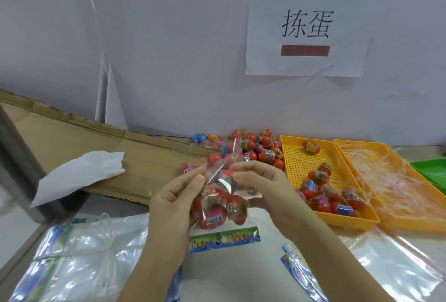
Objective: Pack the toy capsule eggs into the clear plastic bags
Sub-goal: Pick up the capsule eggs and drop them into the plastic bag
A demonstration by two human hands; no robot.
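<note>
Both of my hands hold a clear plastic bag (218, 199) above the table's middle; several red and pink capsule eggs fill it. My left hand (173, 200) pinches the bag's upper left side, and my right hand (260, 182) pinches its top on the right. A loose pile of capsule eggs (255, 149) lies behind the bag against the wall. More eggs sit in the near yellow tray (299, 161). A tied stack of clear bags (79, 253) lies at the front left.
A second yellow tray (395, 181) with clear film scraps stands right of the first, a green tray (432, 171) beyond it. Flat cardboard (96, 137) and a white cloth (82, 173) lie at the left. Colourful header cards (224, 239) lie under the bag.
</note>
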